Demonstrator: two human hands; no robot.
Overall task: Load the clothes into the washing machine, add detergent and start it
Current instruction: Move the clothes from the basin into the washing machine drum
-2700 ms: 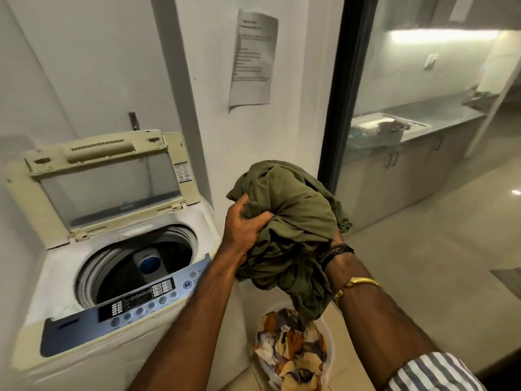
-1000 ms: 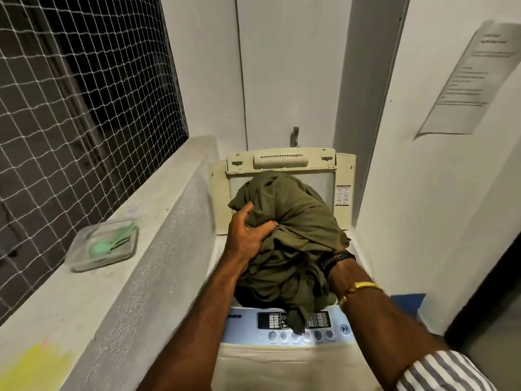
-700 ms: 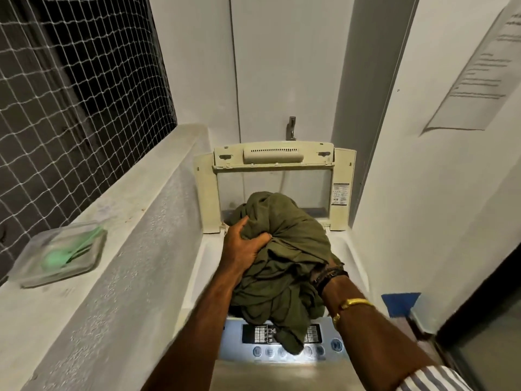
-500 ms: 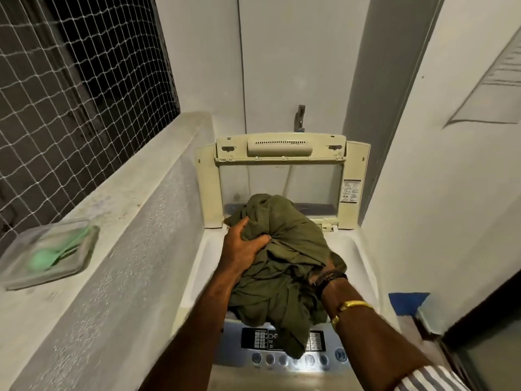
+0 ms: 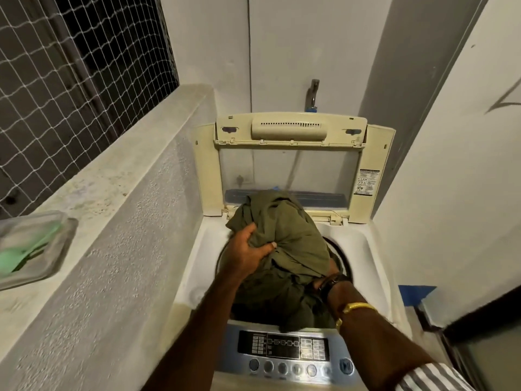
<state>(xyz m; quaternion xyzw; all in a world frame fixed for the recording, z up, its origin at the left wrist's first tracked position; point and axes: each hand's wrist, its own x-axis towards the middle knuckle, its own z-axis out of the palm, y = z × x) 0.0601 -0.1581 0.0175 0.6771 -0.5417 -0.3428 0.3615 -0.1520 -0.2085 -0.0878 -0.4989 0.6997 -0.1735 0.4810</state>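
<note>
While my left hand (image 5: 248, 255) grips the olive garment bundle (image 5: 284, 244), right hand hidden beneath, I should lower it squarely into the drum (image 5: 342, 258).

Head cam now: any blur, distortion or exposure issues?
Head view: wide-angle bowing bends the ledge and wall edges; the clear container at left is smeared; the green clothes and left hand are fairly sharp; the drum under them sits in deep shadow; light is dim and even, without glare.

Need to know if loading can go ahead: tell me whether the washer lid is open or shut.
Open. The lid stands upright at the back, and the drum opening shows beside the green clothes held by the left hand.
</note>
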